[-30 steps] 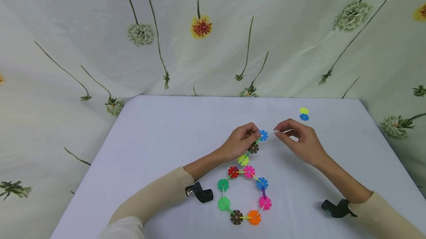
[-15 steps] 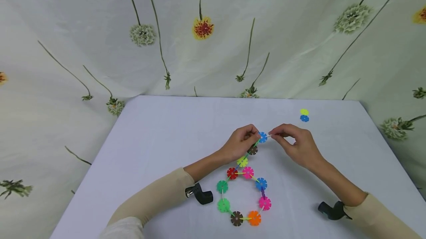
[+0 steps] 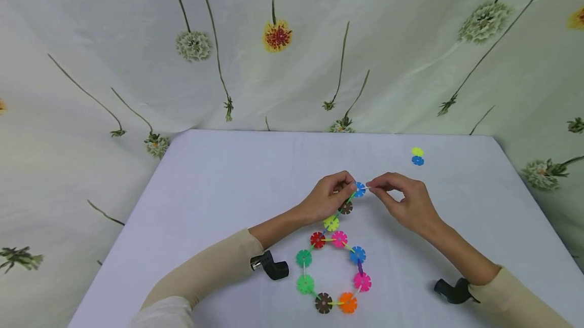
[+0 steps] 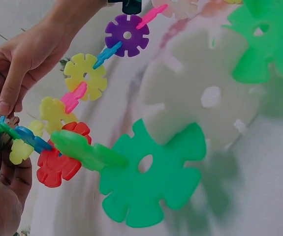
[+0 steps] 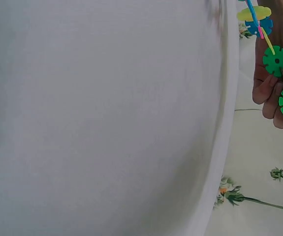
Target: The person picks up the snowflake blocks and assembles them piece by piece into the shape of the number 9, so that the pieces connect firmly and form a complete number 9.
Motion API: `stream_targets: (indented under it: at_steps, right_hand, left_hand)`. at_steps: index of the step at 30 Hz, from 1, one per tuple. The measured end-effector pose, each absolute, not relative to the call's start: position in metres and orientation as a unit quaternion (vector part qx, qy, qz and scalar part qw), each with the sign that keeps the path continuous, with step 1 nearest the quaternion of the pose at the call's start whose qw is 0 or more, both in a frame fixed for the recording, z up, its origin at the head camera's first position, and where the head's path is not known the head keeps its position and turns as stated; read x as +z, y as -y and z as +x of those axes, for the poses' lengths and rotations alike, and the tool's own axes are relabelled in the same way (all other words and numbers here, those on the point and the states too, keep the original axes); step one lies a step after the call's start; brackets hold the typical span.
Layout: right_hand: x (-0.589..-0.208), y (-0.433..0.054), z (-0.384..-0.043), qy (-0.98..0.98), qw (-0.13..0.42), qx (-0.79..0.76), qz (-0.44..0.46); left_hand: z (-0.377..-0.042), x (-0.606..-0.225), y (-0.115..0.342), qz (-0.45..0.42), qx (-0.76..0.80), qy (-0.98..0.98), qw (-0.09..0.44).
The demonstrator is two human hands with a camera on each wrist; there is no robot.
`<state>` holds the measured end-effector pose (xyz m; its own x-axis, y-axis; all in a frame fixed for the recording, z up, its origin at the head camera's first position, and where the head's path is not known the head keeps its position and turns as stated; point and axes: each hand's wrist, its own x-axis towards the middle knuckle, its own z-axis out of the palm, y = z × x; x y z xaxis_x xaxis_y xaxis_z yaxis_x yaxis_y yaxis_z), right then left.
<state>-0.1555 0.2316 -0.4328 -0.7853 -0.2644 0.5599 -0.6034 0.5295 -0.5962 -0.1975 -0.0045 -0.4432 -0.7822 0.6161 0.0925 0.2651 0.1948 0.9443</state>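
A chain of notched plastic discs hangs from my left hand (image 3: pixel 330 196), whose thumb and fingers pinch it just beside the blue disc (image 3: pixel 360 189) at its top end. My right hand (image 3: pixel 406 201) pinches a white disc (image 3: pixel 370 187), seen edge-on, right at the blue disc's right rim. Below, a brown disc (image 3: pixel 347 208) and a yellow disc (image 3: pixel 331 223) lead down to a ring that includes a red disc (image 3: pixel 318 240) and an orange disc (image 3: pixel 348 303). In the left wrist view, large green discs (image 4: pixel 151 172) fill the foreground, and fingers partly hide the joint.
A loose yellow disc (image 3: pixel 417 151) and a loose blue disc (image 3: pixel 417 160) lie at the back right of the white table (image 3: pixel 228 166). A flower-print cloth (image 3: pixel 310 79) hangs behind. Black wrist cameras stick out from both sleeves.
My right hand has moved left, bringing the white disc from a small gap away up to the blue disc's rim. The left hand keeps its pinch and has hardly moved.
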Motion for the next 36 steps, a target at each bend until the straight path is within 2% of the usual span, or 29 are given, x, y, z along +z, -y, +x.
stream_targets:
  at_steps: [9, 16, 25, 36]
  right_hand:
    - [-0.432, -0.249, -0.166, 0.87, 0.18, 0.392, 0.239]
    - [-0.44, -0.29, -0.193, 0.905, 0.147, 0.374, 0.138]
    - [-0.444, -0.329, -0.223, 0.951, 0.032, 0.307, 0.007]
    - [-0.447, -0.338, -0.249, 0.959, 0.006, 0.281, -0.045]
  left_hand:
    - [-0.199, -0.443, 0.007, 0.281, 0.556, -0.769, 0.142]
    - [-0.196, -0.444, 0.008, 0.278, 0.564, -0.766, 0.133]
    - [-0.192, -0.445, 0.006, 0.285, 0.563, -0.761, 0.152]
    - [-0.192, -0.446, 0.004, 0.285, 0.566, -0.759, 0.153]
